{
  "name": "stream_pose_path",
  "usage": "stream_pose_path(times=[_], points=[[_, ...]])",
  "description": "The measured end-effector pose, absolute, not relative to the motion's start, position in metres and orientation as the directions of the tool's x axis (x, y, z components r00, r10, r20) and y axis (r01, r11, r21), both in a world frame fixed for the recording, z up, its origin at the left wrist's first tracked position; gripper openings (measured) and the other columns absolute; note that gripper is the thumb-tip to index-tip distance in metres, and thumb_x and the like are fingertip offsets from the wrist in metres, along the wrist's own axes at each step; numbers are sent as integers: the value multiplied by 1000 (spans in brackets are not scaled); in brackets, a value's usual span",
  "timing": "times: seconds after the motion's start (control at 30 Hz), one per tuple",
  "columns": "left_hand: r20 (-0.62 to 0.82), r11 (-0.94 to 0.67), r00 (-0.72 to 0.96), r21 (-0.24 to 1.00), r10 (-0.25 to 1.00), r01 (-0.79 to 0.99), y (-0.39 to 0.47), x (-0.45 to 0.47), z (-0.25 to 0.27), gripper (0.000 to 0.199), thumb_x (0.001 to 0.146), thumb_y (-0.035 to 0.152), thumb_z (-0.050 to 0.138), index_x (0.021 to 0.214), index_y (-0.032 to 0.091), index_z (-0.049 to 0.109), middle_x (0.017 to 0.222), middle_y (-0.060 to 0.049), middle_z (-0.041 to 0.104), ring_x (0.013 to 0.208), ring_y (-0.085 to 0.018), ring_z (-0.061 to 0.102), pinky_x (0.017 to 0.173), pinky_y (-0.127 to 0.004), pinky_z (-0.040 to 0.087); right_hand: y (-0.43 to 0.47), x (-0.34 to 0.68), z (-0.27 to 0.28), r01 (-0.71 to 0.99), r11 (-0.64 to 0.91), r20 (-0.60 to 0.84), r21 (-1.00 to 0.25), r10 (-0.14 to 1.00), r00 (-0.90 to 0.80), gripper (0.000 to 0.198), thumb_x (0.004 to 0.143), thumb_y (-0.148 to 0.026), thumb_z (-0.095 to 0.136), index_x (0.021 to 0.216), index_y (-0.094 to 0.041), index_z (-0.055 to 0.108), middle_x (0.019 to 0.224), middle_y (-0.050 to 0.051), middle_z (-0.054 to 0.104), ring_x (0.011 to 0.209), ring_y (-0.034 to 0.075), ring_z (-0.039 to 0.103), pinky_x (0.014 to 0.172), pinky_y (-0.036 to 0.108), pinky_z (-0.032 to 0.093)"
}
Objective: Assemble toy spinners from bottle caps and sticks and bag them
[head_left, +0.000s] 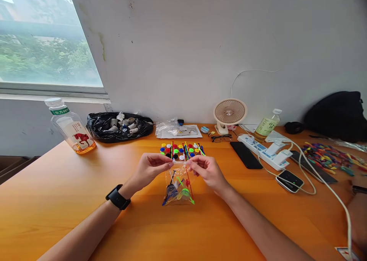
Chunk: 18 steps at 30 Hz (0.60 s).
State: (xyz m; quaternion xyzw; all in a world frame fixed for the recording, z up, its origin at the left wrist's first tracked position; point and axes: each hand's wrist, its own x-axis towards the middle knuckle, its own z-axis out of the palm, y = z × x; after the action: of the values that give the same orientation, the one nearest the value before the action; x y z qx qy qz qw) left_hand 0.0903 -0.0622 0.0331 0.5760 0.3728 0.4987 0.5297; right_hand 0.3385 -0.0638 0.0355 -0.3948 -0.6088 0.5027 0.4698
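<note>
A clear plastic bag [179, 196] hangs upright over the table, its top edge pinched at both corners. My left hand [150, 170] closes thumb and fingers on the left corner, and my right hand [208, 173] grips the right one the same way. Inside the bag are a green plastic piece [185, 193], a dark blue piece [171, 190] and a thin red stick [191, 186]. Just behind my hands, rows of small coloured plastic discs [181, 151] and sticks lie on the table, partly hidden by my fingers.
A large tea bottle [75, 132] and a black bag of rubbish [120, 129] stand at the back left. Behind sits a small fan [230, 113]. On the right are a phone [246, 155], a power strip [262, 152], cables, a colourful pile [329, 155] and another person's arm [355, 215].
</note>
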Motion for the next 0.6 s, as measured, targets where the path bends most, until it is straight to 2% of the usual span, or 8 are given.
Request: stream_pose_path(times=[0.07, 0.2, 0.33, 0.53, 0.6], points=[[196, -179, 219, 979, 956, -95, -64, 91, 35, 25, 76, 36, 92, 88, 16, 83, 89, -8, 82, 79, -18, 75, 75, -27, 61, -64, 337, 35, 1, 182, 175, -983, 950, -259, 36, 82, -54, 85, 85, -18, 80, 71, 4, 70, 61, 14, 55, 58, 27, 46], [194, -183, 262, 981, 945, -64, -66, 93, 39, 32, 82, 39, 87, 106, 17, 81, 92, -7, 81, 80, -16, 72, 72, -25, 57, -66, 335, 35, 0, 214, 205, -977, 935, -288, 36, 83, -54, 83, 84, -19, 80, 71, 3, 70, 61, 14, 55, 58, 27, 45], [157, -166, 334, 986, 929, -2, -63, 92, 37, 29, 83, 42, 86, 93, 15, 83, 91, -9, 80, 78, -16, 69, 70, -24, 54, -63, 337, 32, 19, 231, 215, -973, 930, -298, 36, 84, -54, 82, 83, -18, 81, 68, 2, 68, 60, 13, 54, 57, 26, 44], [160, -175, 319, 984, 934, 19, -57, 86, 32, 30, 80, 42, 88, 89, 14, 83, 82, -8, 79, 70, -14, 66, 65, -23, 51, -58, 340, 23, 13, 209, 198, -978, 943, -269, 39, 84, -56, 82, 90, -17, 84, 68, 3, 70, 60, 13, 58, 58, 26, 48], [163, -176, 324, 984, 932, 12, -57, 85, 32, 30, 81, 42, 88, 88, 14, 82, 81, -7, 79, 69, -13, 65, 65, -23, 50, -58, 340, 23, 6, 221, 211, -975, 939, -272, 36, 81, -52, 85, 95, -18, 84, 76, 4, 74, 66, 14, 62, 63, 27, 51]])
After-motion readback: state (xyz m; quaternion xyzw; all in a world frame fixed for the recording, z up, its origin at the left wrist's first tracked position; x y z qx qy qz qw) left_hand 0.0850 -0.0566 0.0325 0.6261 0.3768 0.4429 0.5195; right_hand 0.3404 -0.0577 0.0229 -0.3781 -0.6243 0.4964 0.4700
